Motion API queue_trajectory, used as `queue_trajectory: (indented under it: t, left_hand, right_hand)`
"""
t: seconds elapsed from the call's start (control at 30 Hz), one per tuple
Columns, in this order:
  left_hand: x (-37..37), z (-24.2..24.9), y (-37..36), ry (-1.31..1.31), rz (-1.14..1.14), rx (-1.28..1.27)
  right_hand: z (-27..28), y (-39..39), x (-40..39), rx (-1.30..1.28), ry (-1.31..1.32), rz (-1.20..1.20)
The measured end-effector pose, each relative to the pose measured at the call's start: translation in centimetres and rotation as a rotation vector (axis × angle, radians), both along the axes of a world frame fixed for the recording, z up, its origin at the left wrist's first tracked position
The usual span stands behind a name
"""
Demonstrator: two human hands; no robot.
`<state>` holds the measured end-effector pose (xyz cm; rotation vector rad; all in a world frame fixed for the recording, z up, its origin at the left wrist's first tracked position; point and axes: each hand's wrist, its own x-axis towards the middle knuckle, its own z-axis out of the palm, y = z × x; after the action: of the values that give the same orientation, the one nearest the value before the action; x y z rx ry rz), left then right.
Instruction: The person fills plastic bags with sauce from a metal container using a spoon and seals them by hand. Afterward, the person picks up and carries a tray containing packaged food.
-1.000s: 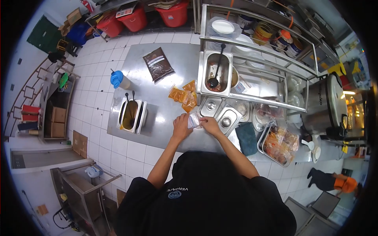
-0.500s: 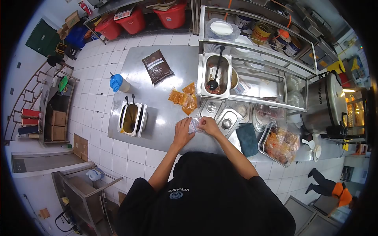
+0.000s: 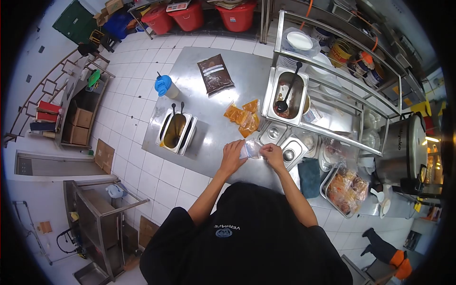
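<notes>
A small clear plastic bag point(image 3: 250, 149) is held low over the steel table's front edge. My left hand point(image 3: 232, 157) grips its left side, fingers closed over it. At the other side, my right hand point(image 3: 272, 156) pinches the bag's edge between thumb and fingers. What is inside the bag, if anything, is too small to tell. Just beyond it lie sealed packets of orange-brown sauce point(image 3: 243, 118), and farther back a larger packet of dark brown contents point(image 3: 215, 75) rests flat. Lidded steel pans point(image 3: 290, 153) stand close to my right hand.
Steel pans with ladles point(image 3: 175, 129) and a blue-lidded bottle point(image 3: 164, 86) stand on the left. A steel rack point(image 3: 327, 124) bears a pan with a black ladle point(image 3: 288, 95). To the right are a dark cloth point(image 3: 309, 177), a tray of bagged food point(image 3: 346, 190) and a large cooker point(image 3: 403, 145).
The camera view has shifted, so the table appears farther right. My right hand has drawn slightly away from my left, and more of the bag shows between them.
</notes>
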<state>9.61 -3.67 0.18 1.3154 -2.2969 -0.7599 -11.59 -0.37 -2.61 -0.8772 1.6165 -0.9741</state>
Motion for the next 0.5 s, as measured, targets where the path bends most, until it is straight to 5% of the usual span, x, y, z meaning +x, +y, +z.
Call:
queue_trajectory:
  t: [0.17, 0.5]
  left_hand:
    - [0.1, 0.2, -0.1, -0.009, -0.012, 0.04]
    - [-2.7, 1.6, -0.4, -0.028, 0.019, -0.018]
  right_hand:
    - [0.0, 0.3, -0.7, 0.107, -0.25, 0.016]
    - [3.6, 1.0, -3.2, -0.094, -0.052, -0.045]
